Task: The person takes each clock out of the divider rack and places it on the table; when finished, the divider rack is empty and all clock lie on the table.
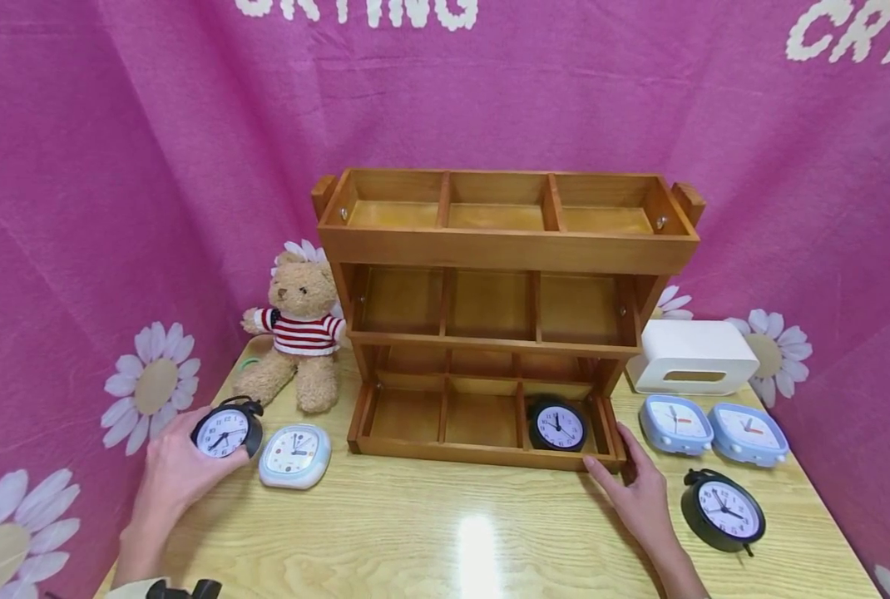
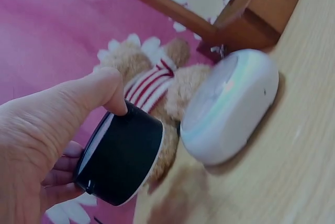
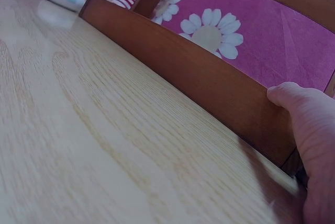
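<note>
My left hand (image 1: 190,457) grips a black round alarm clock (image 1: 224,433) between thumb and fingers, raised off the table, as the left wrist view shows. Just right of it lies a white and pale-blue clock (image 1: 295,456). My right hand (image 1: 640,491) holds the lower right front corner of a three-tier wooden shelf (image 1: 482,453), its thumb on the front board and its fingers along the side. Another black clock (image 1: 558,426) sits in the bottom tier's right compartment. The shelf's upper compartments hold nothing visible.
A teddy bear (image 1: 303,333) in a striped shirt sits left of the shelf. To the right are a white box (image 1: 695,358) with a slot, two blue clocks (image 1: 675,424) and a black clock (image 1: 724,509). A pink curtain (image 1: 490,91) hangs behind.
</note>
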A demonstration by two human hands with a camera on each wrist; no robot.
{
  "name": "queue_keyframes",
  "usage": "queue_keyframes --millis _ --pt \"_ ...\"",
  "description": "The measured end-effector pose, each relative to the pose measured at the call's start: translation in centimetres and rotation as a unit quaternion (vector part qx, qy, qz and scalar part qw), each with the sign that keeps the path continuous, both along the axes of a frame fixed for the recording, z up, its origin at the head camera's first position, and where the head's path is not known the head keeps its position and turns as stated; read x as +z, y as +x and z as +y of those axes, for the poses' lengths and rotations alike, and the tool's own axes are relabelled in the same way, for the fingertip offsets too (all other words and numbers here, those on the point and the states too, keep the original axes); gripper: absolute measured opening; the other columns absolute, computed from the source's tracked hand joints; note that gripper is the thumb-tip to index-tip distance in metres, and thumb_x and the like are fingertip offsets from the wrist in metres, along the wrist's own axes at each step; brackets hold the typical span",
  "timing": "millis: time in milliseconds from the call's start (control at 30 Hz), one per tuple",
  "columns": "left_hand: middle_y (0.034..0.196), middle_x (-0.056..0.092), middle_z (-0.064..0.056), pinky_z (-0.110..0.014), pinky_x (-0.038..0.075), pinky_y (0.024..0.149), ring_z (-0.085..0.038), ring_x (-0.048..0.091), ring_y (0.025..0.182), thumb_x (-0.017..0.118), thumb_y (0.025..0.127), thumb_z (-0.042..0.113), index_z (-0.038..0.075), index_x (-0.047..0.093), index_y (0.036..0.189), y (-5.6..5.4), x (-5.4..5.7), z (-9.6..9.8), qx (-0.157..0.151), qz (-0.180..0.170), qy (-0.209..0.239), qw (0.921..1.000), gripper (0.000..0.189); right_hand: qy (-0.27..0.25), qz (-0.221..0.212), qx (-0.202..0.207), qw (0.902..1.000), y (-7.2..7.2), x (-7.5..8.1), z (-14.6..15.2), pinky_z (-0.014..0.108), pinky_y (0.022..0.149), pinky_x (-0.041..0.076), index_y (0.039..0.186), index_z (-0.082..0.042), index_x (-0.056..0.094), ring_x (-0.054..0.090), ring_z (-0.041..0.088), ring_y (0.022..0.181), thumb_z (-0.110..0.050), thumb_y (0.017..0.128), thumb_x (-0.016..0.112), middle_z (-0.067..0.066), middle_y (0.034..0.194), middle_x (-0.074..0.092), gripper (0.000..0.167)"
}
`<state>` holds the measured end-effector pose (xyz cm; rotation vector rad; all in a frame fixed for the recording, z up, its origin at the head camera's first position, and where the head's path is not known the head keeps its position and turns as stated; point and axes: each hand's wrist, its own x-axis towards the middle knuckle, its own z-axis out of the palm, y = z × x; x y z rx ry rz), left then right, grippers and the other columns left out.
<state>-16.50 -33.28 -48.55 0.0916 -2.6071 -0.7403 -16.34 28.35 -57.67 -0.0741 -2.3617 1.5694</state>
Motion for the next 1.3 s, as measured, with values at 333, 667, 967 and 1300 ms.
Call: queue_keyframes --millis 333,667,967,1300 --pt "0.121 0.062 -0.039 -0.062 0.049 0.083 -0.054 0.060 0.105 0.092 0.064 0.029 -0.013 0.062 0.127 -0.5 -2.4 -1.6 -0.009 -0.063 -0.027 0.9976 0.082 -0.008 0.006 0.003 0.9999 -0.1 0.1 0.2 0.003 0.097 0.040 0.159 -0.003 0.040 0.051 0.042 0.134 -0.011 0.092 0.081 0.027 0.156 0.046 0.079" --pt "0.124 0.061 -0.040 -0.061 0.051 0.084 -0.053 0.061 0.105 0.089 0.072 0.028 -0.014 0.055 0.135 -0.6 -2.9 -2.0 -0.013 -0.098 -0.025 0.9948 0.084 0.000 0.007 0.003 1.0000 -0.3 0.3 0.3 0.003 0.097 0.040 0.160 -0.004 0.040 0.052 0.040 0.133 -0.011 0.092 0.081 0.027 0.155 0.047 0.079" --pt "0.152 0.049 -0.032 -0.070 0.040 0.108 -0.056 0.046 0.136 0.079 0.085 0.024 -0.006 0.048 0.150 -0.4 -0.4 3.8 -0.034 -0.012 0.045 0.9983 0.079 0.008 0.017 -0.002 0.9998 -0.4 -0.1 0.8 0.003 0.095 0.042 0.159 -0.005 0.042 0.056 0.002 0.123 -0.011 0.091 0.083 0.028 0.151 0.052 0.080" --pt "0.150 0.055 -0.026 -0.062 0.045 0.111 -0.047 0.060 0.126 0.083 0.087 0.021 -0.003 0.052 0.150 -1.7 -1.0 13.4 -0.150 0.040 0.076 0.9849 0.074 -0.004 0.003 0.002 1.0000 -0.1 -0.2 0.1 0.003 0.097 0.041 0.159 -0.004 0.041 0.054 0.037 0.132 -0.013 0.093 0.081 0.026 0.154 0.049 0.078"
